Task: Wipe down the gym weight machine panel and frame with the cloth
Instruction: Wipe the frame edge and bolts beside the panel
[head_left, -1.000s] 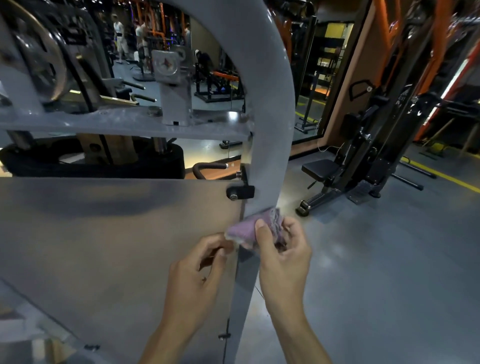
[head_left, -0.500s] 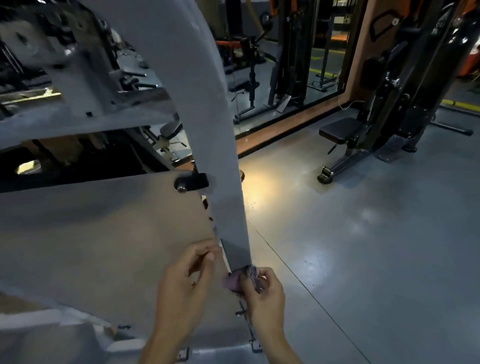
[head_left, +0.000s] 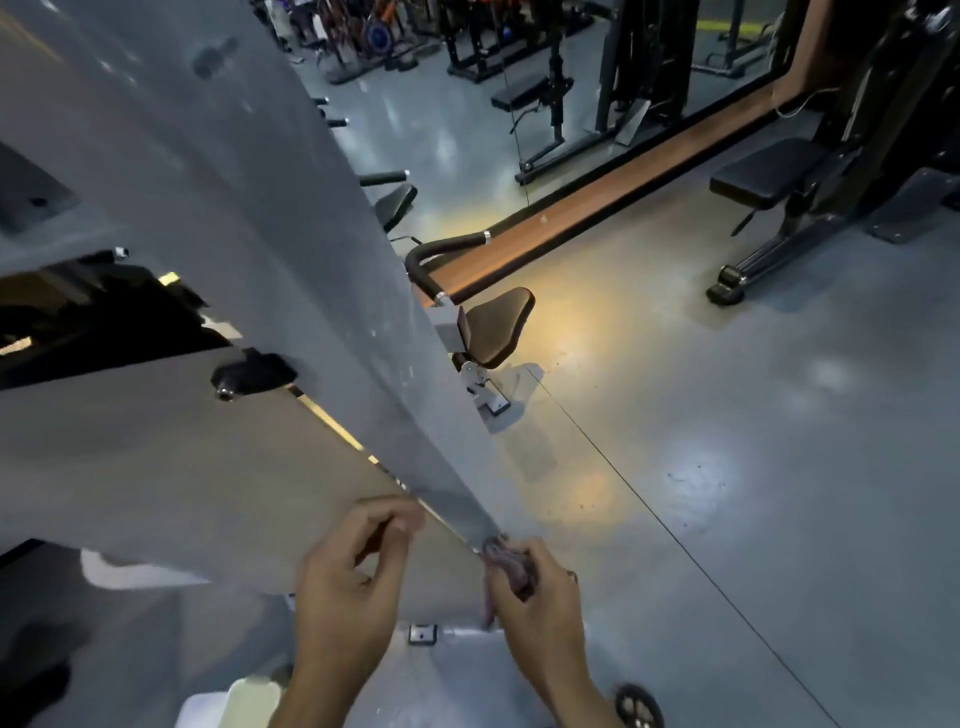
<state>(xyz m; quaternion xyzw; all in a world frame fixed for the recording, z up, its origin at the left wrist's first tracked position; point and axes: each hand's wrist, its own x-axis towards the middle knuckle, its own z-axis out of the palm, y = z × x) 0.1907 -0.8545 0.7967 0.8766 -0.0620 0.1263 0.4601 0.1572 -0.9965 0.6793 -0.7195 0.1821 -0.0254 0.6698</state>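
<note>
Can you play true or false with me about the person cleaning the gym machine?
1. The right hand holds the purple cloth. True.
2. The cloth is up near the black knob. False: it is low on the grey frame bar, far below the knob.
3. The left hand holds a spray bottle. False: it holds no bottle; its fingers curl by the panel.
4. A brown padded seat sits beyond the frame bar. True.

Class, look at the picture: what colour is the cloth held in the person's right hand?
The cloth is purplish pink, seen best in the head view.
</note>
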